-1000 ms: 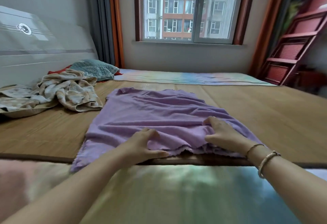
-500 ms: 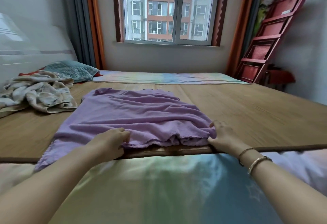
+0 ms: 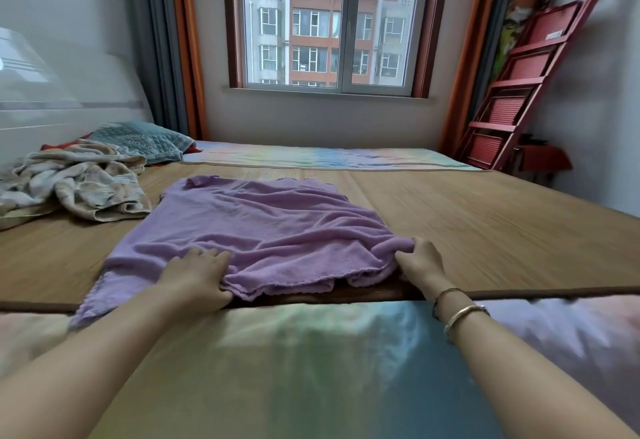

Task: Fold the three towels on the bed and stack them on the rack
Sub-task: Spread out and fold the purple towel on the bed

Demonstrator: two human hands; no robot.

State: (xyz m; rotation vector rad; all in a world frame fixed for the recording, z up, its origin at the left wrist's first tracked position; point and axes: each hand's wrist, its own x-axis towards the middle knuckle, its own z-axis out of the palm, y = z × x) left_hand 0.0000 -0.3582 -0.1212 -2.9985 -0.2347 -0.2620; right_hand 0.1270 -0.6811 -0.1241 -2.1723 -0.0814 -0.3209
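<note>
- The lilac terry-cloth towel (image 3: 256,230) lies spread, with some wrinkles, on the woven tan bamboo mat (image 3: 485,224) covering the bed; its near hem reaches the mat's front edge, and its near-left corner hangs over that edge.
- The left hand (image 3: 195,277) rests on the near hem left of centre. The fingers are curled over the cloth and the thumb tucks under a raised ripple, so it grips the hem.
- The right hand (image 3: 420,263) holds the near-right corner. The fingers are curled round a bunched fold of cloth.
- Judged step: straighten the near edge in preparation for the first fold.
- Procedure, advised: draw both hands apart along the hem to remove slack, then lift both grip points together and carry the near edge to the far edge, aligning corners before release.
- Caution: the left grip sits inboard of the left corner; that overhanging corner is likely to trail unless the grip is moved outward.
- A crumpled beige-and-white patterned cloth (image 3: 79,182) lies at far left on the mat, well apart from the lilac towel.
- The red slatted metal rack (image 3: 512,92) leans against the right wall, beyond the bed.
</note>
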